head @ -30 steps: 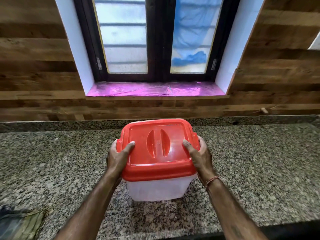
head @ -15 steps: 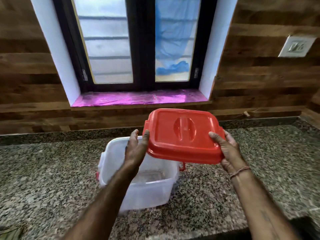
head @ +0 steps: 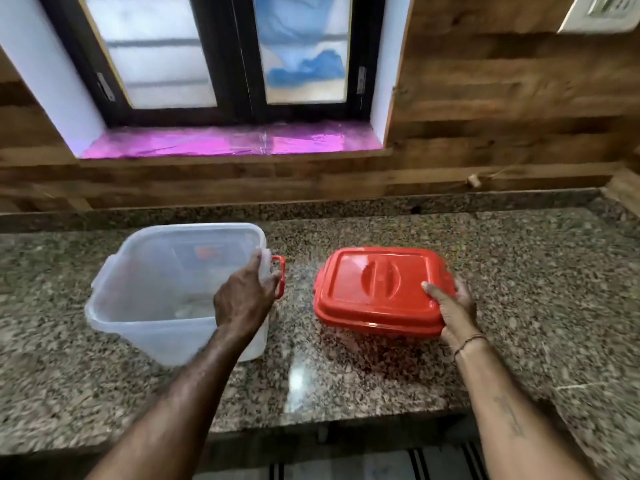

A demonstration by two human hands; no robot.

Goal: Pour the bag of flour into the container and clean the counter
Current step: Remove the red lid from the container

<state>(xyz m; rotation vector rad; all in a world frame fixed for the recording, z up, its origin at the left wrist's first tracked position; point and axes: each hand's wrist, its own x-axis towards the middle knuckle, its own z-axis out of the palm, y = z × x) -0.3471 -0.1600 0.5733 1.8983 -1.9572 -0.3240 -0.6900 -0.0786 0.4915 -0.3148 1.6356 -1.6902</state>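
Note:
A clear plastic container (head: 156, 289) with a red side latch (head: 280, 275) stands open on the granite counter (head: 346, 375), left of centre. My left hand (head: 246, 299) rests on its right rim near the latch. The red lid (head: 381, 289) lies to the right on the counter, or just above it. My right hand (head: 453, 313) grips its near right corner, thumb on top. The container holds only a faint whitish trace at the bottom. No bag of flour is in view.
A wood-panelled wall with a window and a pink-lined sill (head: 232, 143) runs behind the counter. A switch plate (head: 602, 12) sits at the top right. The counter's front edge (head: 311, 434) lies close to me, with striped floor below.
The lid came off the container, moved right and went down to the counter in my right hand. My left hand let go of the lid and went to the container's rim.

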